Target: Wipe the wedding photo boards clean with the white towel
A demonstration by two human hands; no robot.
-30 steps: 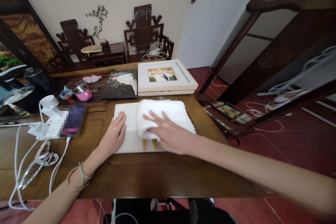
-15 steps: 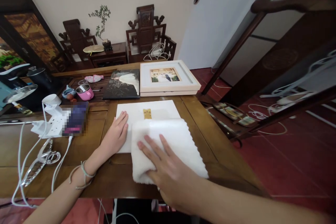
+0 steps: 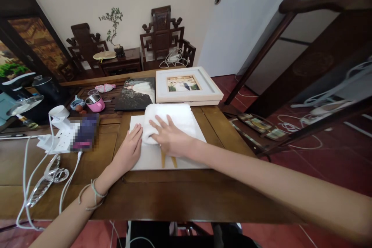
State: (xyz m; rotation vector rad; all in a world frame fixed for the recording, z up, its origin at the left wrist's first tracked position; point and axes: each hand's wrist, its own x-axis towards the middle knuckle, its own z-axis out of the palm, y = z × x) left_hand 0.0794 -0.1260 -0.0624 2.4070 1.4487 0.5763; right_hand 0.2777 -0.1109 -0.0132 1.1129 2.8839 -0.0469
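Observation:
A white board [image 3: 147, 161] lies flat on the wooden table, with two yellowish legs of a figure [image 3: 163, 159] showing near its front edge. The rest of that figure is covered. My left hand [image 3: 129, 149] rests flat on the board's left edge, fingers stretched out. Over the far part of the board lies a folded, fluffy white cloth [image 3: 183, 115]. My right hand [image 3: 171, 136] presses on the cloth with fingers spread, its thumb tucked at the near fold.
Behind the board are a framed wedding photo [image 3: 188, 100] and a dark picture panel [image 3: 130, 100]. A pink mug [image 3: 97, 104], a power strip [image 3: 62, 139] with cables, a pixelated phone [image 3: 85, 131] and a silver claw clip [image 3: 43, 184] are at left. The table edge [image 3: 247, 139] slopes away at right.
My right hand has slid the white cloth away from me to the board's far side, uncovering the near part and the figure's legs. My left hand has stayed in place.

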